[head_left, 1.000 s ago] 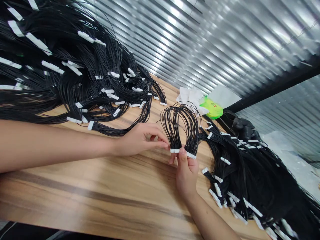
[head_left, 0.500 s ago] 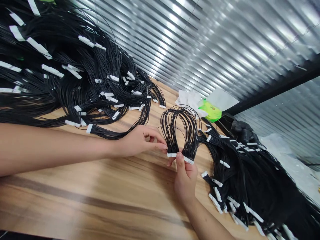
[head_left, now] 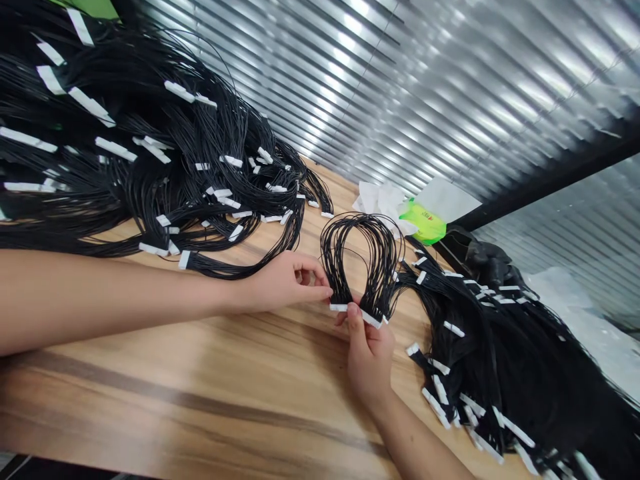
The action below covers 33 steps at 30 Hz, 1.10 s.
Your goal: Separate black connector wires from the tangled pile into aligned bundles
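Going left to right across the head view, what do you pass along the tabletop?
large heap of black wires with white connectors → left hand → small looped bundle of black wires → second heap of black wires with white connectors

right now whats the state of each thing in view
left hand, fingers curled, tips beside the bundle's base
right hand, pinching the connectors between thumb and fingers
small black wire bundle, bent upward in a loop
white connectors, two, at the loop's ends
left wire heap, tangled, connectors scattered through it
right wire heap, piled, connectors splayed outward
crumpled white tissue, bunched up
green plastic packet, crumpled
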Each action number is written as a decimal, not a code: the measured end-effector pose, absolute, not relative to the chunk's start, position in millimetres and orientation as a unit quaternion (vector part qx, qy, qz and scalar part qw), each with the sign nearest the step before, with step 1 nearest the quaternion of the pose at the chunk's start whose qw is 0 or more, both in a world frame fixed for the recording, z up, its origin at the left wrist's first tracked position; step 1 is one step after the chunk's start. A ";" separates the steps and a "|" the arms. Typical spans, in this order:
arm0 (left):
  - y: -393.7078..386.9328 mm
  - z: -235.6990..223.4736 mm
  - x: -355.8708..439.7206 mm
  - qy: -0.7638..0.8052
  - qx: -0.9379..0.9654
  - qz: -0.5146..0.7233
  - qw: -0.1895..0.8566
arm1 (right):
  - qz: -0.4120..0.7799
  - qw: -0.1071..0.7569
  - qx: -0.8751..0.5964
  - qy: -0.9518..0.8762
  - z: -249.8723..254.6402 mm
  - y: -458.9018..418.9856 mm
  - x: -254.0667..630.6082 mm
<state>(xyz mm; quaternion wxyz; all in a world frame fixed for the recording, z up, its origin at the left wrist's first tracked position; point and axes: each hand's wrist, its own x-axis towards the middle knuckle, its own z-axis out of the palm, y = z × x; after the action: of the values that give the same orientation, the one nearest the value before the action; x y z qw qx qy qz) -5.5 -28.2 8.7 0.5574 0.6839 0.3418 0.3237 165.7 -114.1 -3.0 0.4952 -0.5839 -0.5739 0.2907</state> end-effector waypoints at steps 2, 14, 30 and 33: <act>-28.3 8.6 -5.0 0.345 0.672 0.324 0.570 | 0.281 0.488 -0.582 -0.587 -4.1 -113.7 166.7; -32.1 12.2 -3.1 0.328 0.636 0.356 0.601 | 0.304 0.488 -0.573 -0.583 -5.1 -113.3 163.5; -11.5 4.3 -2.9 0.303 0.399 0.464 0.731 | 0.405 0.608 -0.506 -0.459 -4.8 -114.5 162.4; -9.6 1.4 -2.7 0.294 0.400 0.472 0.728 | 0.415 0.610 -0.504 -0.448 -4.3 -115.0 162.9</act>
<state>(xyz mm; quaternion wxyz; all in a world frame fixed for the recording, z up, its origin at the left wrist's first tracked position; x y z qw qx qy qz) -2.7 -9.6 1.4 0.7282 0.4002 0.2943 0.4722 162.9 -115.0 -4.3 0.6103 -0.5043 -0.4479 0.4155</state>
